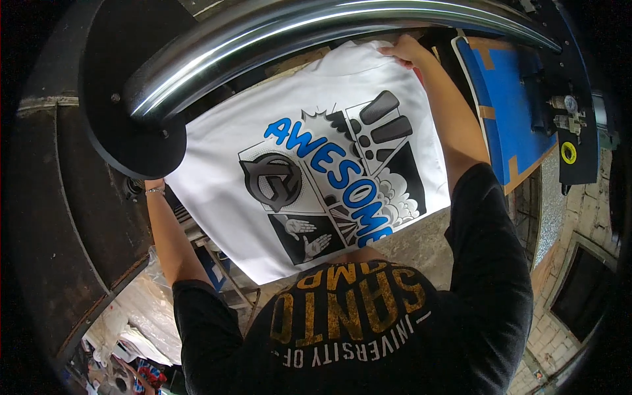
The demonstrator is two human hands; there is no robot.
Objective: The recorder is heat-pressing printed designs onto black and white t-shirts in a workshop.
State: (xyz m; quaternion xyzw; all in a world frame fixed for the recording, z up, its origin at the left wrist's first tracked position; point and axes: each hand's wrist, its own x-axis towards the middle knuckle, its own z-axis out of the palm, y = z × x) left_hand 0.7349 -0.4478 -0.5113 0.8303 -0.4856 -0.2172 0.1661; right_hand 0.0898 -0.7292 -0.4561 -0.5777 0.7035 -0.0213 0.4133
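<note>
"Polished metal bar (pixel 296 29), closest to us, is arching across the top. What's lying beyond it?"

"White printed cloth (pixel 332 174) is hanging spread out between the person's arms, below the bar and in front of their black shirt (pixel 487 296)."

"And how are the hands holding?"

"They're working well apart. The right hand (pixel 405 51) is gripping the cloth's upper right edge; the left hand (pixel 155 184) is mostly hiding behind a round black plate (pixel 131 79), so I'm not able to tell its grip."

"Which step are we seeing?"

"Seemingly, the person is holding the cloth open and flat. Any next move is probably calling for even tension on both sides."

"What's getting in the way?"

"The bar and plate are crowding its upper and left edges; whether they're touching, I can't tell. A blue board (pixel 507 131) is sitting beside the right arm, a gauge (pixel 563 103) beyond it, and pale plastic sheeting (pixel 141 296) is lying lower left."
</note>
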